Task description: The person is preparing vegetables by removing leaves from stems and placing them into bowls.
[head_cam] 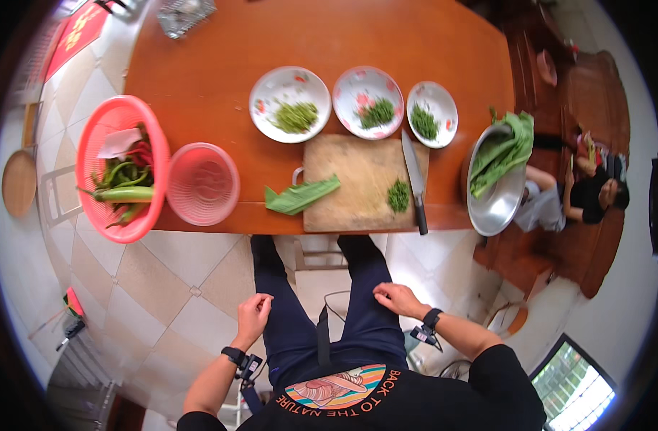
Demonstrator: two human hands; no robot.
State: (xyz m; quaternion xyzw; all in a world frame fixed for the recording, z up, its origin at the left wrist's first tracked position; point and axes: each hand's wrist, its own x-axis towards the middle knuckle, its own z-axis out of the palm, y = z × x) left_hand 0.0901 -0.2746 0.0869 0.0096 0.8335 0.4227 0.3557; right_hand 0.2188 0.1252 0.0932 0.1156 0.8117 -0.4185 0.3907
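Note:
My left hand hovers beside or rests on my left thigh, fingers loosely curled and holding nothing. Over my right thigh, my right hand is also curled and empty. Ahead of them on the wooden table lies a wooden cutting board. A long green leaf overlaps the board's left side. Toward its right sit a small heap of chopped greens and a kitchen knife, whose black handle extends over the near edge. Behind the board stand three floral bowls with cut greens in them.
At left, a pink colander holds peppers and other vegetables, touching a smaller pink basket. A steel basin with leafy greens stands at the right edge. A person sits on a wooden bench beyond.

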